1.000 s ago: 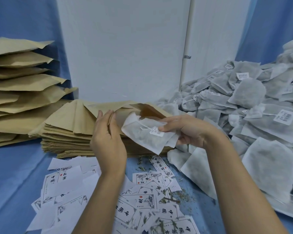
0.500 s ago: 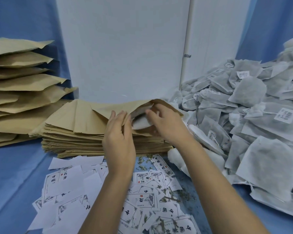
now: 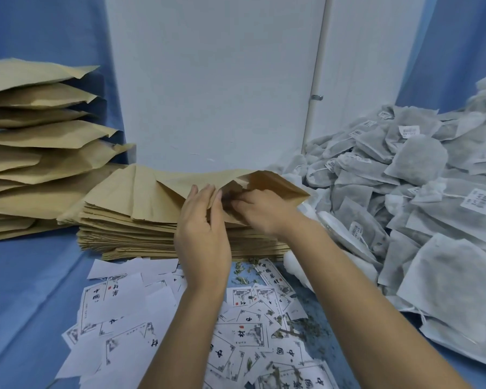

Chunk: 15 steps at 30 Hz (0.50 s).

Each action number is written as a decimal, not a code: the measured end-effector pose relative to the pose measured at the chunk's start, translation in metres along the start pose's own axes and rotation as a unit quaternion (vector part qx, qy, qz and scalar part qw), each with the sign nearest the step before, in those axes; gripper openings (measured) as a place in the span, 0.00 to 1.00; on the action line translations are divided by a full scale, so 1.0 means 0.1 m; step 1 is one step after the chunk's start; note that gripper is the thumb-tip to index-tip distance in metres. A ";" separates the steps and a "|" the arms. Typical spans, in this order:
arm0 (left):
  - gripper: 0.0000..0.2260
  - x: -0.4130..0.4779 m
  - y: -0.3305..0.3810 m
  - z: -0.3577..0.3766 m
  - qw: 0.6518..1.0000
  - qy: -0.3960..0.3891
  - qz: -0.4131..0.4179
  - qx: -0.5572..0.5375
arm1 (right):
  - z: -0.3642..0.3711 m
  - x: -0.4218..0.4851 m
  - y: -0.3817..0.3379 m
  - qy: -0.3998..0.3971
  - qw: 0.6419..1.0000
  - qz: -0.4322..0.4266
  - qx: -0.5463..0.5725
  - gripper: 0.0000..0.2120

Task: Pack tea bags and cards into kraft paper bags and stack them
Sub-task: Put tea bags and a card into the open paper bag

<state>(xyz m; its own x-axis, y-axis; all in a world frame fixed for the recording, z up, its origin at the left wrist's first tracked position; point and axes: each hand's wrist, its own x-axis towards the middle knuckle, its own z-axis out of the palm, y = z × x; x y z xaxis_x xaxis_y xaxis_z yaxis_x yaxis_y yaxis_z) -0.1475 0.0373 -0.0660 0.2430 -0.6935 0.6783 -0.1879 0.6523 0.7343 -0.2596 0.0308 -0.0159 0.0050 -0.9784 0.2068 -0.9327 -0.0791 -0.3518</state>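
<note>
Brown kraft bag (image 3: 278,186), creased gaping mouth

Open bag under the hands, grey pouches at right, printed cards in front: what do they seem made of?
Open bag: brown kraft-type paper, matte, sharply creased. Tea bags: thin grey-white web, likely non-woven fabric or filter paper; dark fill shows through. Cards: white matte paper printed black; thickness cannot be told.
</note>
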 end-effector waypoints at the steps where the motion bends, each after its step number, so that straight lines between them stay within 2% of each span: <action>1: 0.12 -0.01 0.00 0.00 1.000 -0.003 -0.002 0.001 | 0.00 0.06 -0.02 -0.031 0.999 0.006 -0.026 0.18; 3: 0.13 -0.01 -0.01 -0.01 1.000 -0.015 -0.005 0.003 | 0.02 0.13 -0.04 -0.049 0.997 0.012 -0.059 0.18; 4: 0.13 -0.01 -0.01 -0.02 1.000 -0.023 -0.007 0.006 | 0.04 0.14 -0.04 -0.026 0.998 0.016 -0.047 0.17; 5: 0.13 0.00 0.00 -0.02 0.999 -0.031 -0.009 0.007 | 0.06 0.11 -0.03 0.021 0.999 0.018 -0.019 0.16; 7: 0.12 0.04 0.01 -0.03 0.999 -0.027 -0.020 -0.002 | 0.12 -0.02 0.00 0.198 0.980 0.011 0.025 0.13; 9: 0.12 0.08 0.04 -0.05 0.999 -0.002 -0.032 -0.006 | 0.20 -0.18 0.08 0.366 0.928 0.027 0.068 0.12; 10: 0.12 0.10 0.05 -0.06 1.000 0.012 -0.029 0.002 | 0.24 -0.24 0.12 0.420 0.899 0.042 0.120 0.11; 12: 0.11 0.11 0.07 -0.08 0.999 0.030 -0.016 0.011 | 0.31 -0.33 0.19 0.485 0.828 0.058 0.277 0.10; 13: 0.11 0.11 0.08 -0.08 0.999 0.036 -0.013 0.011 | 0.33 -0.34 0.21 0.510 0.779 0.062 0.359 0.10; 14: 0.11 0.11 0.08 -0.09 0.999 0.043 -0.013 0.010 | 0.34 -0.35 0.24 0.527 0.732 0.072 0.425 0.10; 15: 0.12 0.12 0.08 -0.10 0.998 0.052 -0.019 0.004 | 0.35 -0.36 0.27 0.532 0.703 0.085 0.464 0.12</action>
<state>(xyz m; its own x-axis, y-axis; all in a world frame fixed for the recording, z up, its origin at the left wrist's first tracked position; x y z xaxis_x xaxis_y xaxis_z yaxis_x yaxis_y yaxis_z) -0.1368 0.0371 -0.0523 0.3468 -0.6817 0.6442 -0.1850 0.6236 0.7595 -0.2722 0.0573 -0.0649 -0.8109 -0.3315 0.4822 -0.2474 -0.5526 -0.7959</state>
